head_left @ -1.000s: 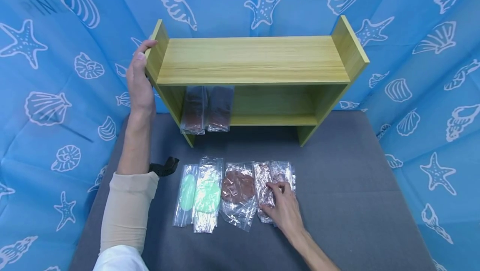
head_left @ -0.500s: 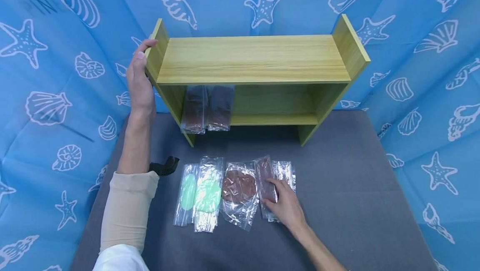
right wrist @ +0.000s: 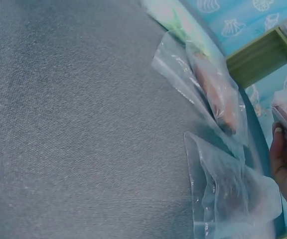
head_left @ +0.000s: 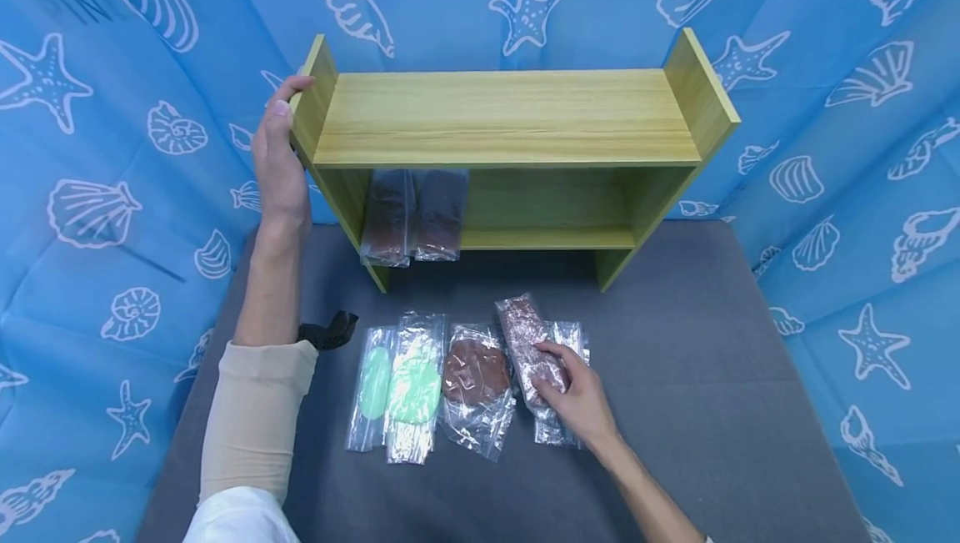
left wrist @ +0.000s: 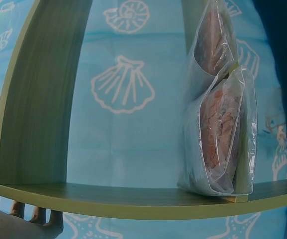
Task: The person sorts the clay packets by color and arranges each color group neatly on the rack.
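Observation:
My right hand (head_left: 573, 389) grips a clear bag with a brown piece (head_left: 526, 344), lifted off the grey table (head_left: 697, 376) and tilted toward the shelf. Another clear bag (head_left: 564, 393) lies under it. In the right wrist view my right hand's fingers (right wrist: 282, 164) show at the right edge, above a flat clear bag (right wrist: 228, 199). My left hand (head_left: 279, 151) holds the left side panel of the wooden shelf (head_left: 510, 122). Two brown bags (head_left: 412, 218) stand upright on the lower shelf board, also seen as brown bags (left wrist: 223, 124) in the left wrist view.
On the table, left of my right hand, lie a brown round bag (head_left: 476, 376) and two green bags (head_left: 397, 389). A black strap (head_left: 330, 333) sits by my left forearm. Blue seashell cloth (head_left: 840, 109) surrounds the table. The lower shelf board (head_left: 547, 238) continues right of the standing bags.
My right hand has curled round the brown bag and raised it off the table toward the shelf, uncovering the bag beneath. My left hand has stayed on the shelf side.

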Demonstrator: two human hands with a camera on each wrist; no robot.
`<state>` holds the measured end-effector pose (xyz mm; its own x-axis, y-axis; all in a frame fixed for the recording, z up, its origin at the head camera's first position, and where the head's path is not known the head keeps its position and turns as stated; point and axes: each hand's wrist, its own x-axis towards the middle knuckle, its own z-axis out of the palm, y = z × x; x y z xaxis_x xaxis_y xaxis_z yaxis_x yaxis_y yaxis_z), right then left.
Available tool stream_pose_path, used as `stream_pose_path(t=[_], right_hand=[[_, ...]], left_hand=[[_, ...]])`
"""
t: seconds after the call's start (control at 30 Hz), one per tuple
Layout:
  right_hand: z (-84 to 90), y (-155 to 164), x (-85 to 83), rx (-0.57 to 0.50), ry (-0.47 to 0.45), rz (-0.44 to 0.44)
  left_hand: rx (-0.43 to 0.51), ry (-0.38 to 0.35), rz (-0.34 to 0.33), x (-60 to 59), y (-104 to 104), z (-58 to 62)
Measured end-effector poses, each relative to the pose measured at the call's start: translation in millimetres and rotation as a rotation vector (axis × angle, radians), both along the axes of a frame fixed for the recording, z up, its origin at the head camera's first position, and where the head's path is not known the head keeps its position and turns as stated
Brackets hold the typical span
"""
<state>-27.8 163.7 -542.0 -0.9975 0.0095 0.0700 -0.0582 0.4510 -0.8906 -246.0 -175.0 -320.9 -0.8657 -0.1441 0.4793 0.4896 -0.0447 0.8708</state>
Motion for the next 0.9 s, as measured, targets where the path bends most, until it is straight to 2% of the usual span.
stream_pose_path(t=[0.13, 0.27, 0.43, 0.73, 0.9], right_hand=[[2.9, -2, -2.4, -0.076, 0.01, -0.003], [7.7, -4, -5.5, -0.144, 0.029, 0.003], [14.8, -6, -9.9, -0.137, 0.081, 0.008], [31.0, -9, -18.6, -0.238, 0.208, 0.12], [44.8, -11, -20.5, -0.279, 0.266, 0.168]], left_hand=[[-0.003, 0.002, 0.001, 4.6, 2, 3.2], [-0.004, 0.003, -0.005, 14.1, 7, 11.5], [-0.003, -0.004, -0.005, 21.5, 10, 17.0], [-0.004, -0.005, 0.0, 4.5, 2, 3.7], [0.006, 0.007, -0.005, 0.5, 0, 0.8]])
